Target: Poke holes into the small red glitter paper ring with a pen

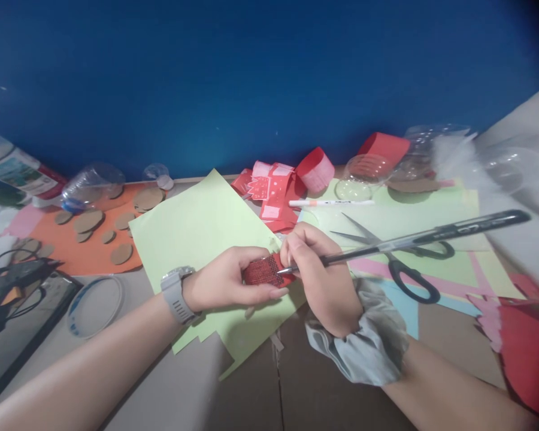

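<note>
Left hand point(238, 278) fingers clamped on small red patterned piece point(263, 271). Right hand point(321, 275) fingers clamped on black pen point(404, 242), tip at piece, over green paper point(193, 221).

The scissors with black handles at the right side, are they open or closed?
Open: the black-handled metal scissors lie with both blades spread in a V, and their finger loops are also apart.

I find no readable words, brands or numbers. The pen point(404, 243) in my right grip point(326, 278) bears pale, illegible barrel markings; to the left of the green paper point(184, 227), the label point(20, 172) on a bottle point(54, 182) is too blurred to read.
</note>
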`<state>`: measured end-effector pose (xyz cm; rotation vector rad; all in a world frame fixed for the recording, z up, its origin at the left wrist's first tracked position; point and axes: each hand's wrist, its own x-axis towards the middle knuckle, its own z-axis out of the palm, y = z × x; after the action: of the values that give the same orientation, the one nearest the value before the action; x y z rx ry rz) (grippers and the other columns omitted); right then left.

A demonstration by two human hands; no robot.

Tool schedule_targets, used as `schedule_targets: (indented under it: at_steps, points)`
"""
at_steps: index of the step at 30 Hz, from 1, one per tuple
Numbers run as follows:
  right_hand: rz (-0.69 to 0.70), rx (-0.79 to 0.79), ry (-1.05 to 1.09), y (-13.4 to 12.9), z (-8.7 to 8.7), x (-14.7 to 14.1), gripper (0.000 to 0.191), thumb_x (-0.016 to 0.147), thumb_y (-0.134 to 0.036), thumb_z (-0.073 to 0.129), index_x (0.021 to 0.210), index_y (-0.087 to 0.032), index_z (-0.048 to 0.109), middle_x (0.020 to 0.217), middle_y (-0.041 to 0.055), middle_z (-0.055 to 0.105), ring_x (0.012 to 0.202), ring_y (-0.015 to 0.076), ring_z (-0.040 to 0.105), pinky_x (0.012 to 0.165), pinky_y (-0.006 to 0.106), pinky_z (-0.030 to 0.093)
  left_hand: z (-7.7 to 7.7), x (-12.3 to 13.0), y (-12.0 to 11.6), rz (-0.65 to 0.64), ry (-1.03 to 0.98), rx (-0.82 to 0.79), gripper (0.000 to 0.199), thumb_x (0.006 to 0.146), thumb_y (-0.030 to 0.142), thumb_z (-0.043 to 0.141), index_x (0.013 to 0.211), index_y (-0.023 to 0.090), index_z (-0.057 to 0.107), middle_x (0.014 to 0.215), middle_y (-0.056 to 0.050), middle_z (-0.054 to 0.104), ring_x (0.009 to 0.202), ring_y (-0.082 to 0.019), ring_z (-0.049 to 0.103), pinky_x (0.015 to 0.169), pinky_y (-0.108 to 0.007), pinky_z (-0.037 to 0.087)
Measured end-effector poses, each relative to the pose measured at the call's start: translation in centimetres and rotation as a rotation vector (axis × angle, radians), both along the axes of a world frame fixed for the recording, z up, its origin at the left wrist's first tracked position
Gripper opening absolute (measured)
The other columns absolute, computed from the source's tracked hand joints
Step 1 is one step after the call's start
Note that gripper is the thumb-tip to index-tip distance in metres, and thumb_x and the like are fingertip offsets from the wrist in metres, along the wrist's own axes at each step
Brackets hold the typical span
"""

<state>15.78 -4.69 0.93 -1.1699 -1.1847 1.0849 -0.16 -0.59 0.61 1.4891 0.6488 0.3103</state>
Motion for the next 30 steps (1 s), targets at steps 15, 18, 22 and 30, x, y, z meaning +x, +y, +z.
schedule_targets:
  at_steps: [15,18,22,30]
  points:
    - [0.025,0.069,-0.138,-0.25,0.14,-0.01,0.028,0.087,-0.015,0.041,0.060,-0.020,0.038,0.055,-0.0048,0.034,0.052,0.0091,0.034,0.048,0.024,0.029,-0.05,-0.04,0.11,-0.014,0.040,0.081,0.025,0.079,0.032,0.068,0.080,0.013,0.052,0.062,0.002,0.057,0.049,-0.008,0.057,0.044,-0.016,0.042]
    - [0.048,0.081,-0.150,-0.26,0.08,0.01,0.028,0.088,-0.018,0.041,0.061,-0.020,0.038,0.056,-0.0047,0.034,0.053,0.0093,0.035,0.049,0.024,0.030,0.07,-0.09,0.13,-0.025,0.043,0.096,0.024,0.079,0.032,0.067,0.081,0.013,0.053,0.061,0.002,0.058,0.050,-0.008,0.057,0.045,-0.017,0.042]
    - [0.059,0.083,-0.155,-0.29,0.09,0.00,0.028,0.088,-0.017,0.041,0.061,-0.020,0.038,0.056,-0.0050,0.034,0.052,0.0090,0.035,0.049,0.024,0.030,0.16,-0.14,0.09,-0.025,0.034,0.090,0.023,0.079,0.031,0.067,0.083,0.012,0.054,0.062,0.001,0.058,0.051,-0.008,0.056,0.046,-0.017,0.042]
    - [0.056,0.103,-0.163,-0.34,0.07,0.07,0.026,0.087,-0.015,0.042,0.062,-0.020,0.039,0.056,-0.0048,0.034,0.052,0.0091,0.035,0.049,0.024,0.030,-0.14,-0.04,0.15,-0.022,0.015,0.084,0.023,0.079,0.031,0.067,0.082,0.013,0.054,0.061,0.002,0.057,0.050,-0.008,0.056,0.045,-0.017,0.042]
